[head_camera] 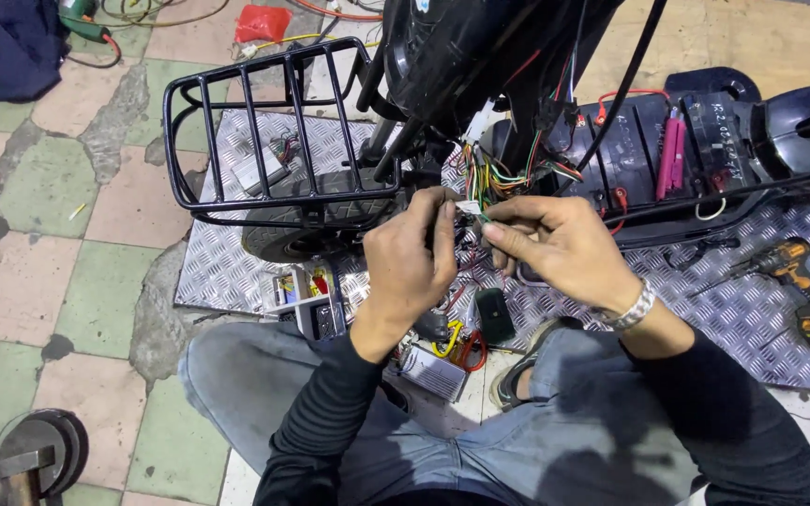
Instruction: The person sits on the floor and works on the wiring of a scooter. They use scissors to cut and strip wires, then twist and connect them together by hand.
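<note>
While both hands' fingers (449, 211) pinch a white connector (469, 207), its wires (494, 178) tangle — ends hidden.

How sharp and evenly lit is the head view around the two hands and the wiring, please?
In the head view, the left hand and right hand are sharp and evenly lit; the white connector between them looks slightly overexposed; the scooter body above is dark with glossy glare; the frame edges curve slightly.

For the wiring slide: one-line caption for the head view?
Left hand and right hand pinch a small white connector on the scooter's wire bundle.
</note>
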